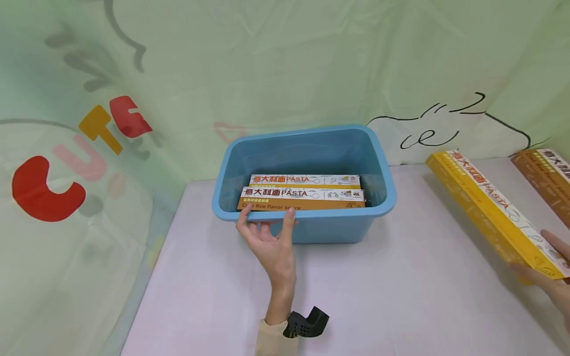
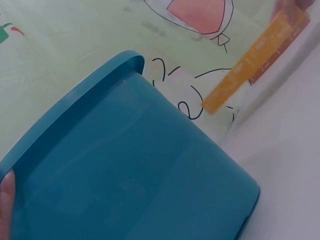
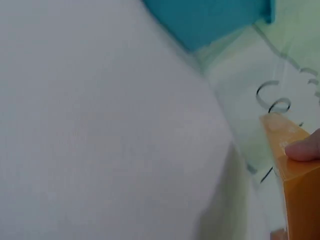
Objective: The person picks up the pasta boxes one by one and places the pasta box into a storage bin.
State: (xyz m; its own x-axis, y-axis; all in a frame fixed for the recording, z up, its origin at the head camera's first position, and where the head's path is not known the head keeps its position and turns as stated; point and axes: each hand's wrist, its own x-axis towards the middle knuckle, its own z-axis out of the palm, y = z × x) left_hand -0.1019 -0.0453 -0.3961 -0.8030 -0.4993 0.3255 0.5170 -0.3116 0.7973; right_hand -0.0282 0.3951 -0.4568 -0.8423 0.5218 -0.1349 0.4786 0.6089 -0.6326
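Observation:
My left hand (image 1: 273, 257) grips the front rim of a blue plastic bin (image 1: 334, 230), its thumb and one finger showing against the edge. Inside lie a brown-and-white pasta box (image 1: 307, 201) and, behind it, a yellow-and-white pasta box (image 1: 303, 180). At the right edge of the head view, my right hand (image 1: 557, 295) holds another yellow pasta box (image 1: 494, 210) by its near end, tilted above the table. The right wrist view shows the thumb (image 3: 305, 148) pressed on this box. Part of the right hand is out of frame.
Another brown pasta box (image 1: 543, 173) is at the far right, partly cut off. A pale cloth (image 1: 289, 74) with printed drawings hangs behind the bin and along the left side. The white table top (image 1: 401, 296) spreads out in front of the bin.

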